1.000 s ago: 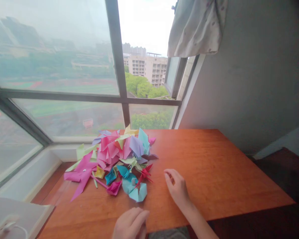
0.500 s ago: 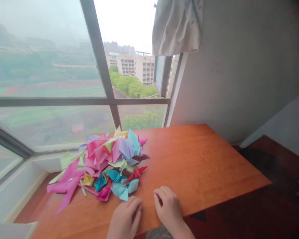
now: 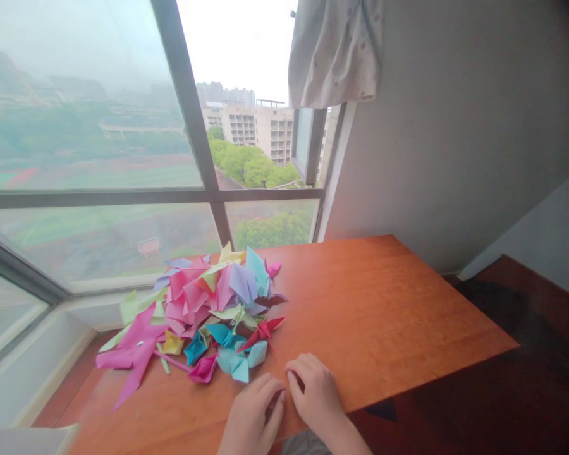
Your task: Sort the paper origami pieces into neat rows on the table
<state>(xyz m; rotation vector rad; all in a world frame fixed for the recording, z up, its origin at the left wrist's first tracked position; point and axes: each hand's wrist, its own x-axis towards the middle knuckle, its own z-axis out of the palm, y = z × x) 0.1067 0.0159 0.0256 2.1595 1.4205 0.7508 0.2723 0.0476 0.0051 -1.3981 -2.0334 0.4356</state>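
Pale blue folded paper figure [image 3: 239, 364], low and crumpled, at the near edge of a many-coloured origami heap [image 3: 203, 294]

We show a reddish wooden table [image 3: 384, 303]; on its left part lies a heap of coloured origami figures [image 3: 218, 297], a pink paper pinwheel [image 3: 133, 354] at its left edge.

1. I take this for a high-rise home: the window [image 3: 90, 126] looks down on apartment blocks [image 3: 260, 129] and trees [image 3: 251, 165].
2. I see a bunched curtain [image 3: 334, 54] above a wooden table [image 3: 384, 303] that bears a heap of folded paper figures [image 3: 208, 297].
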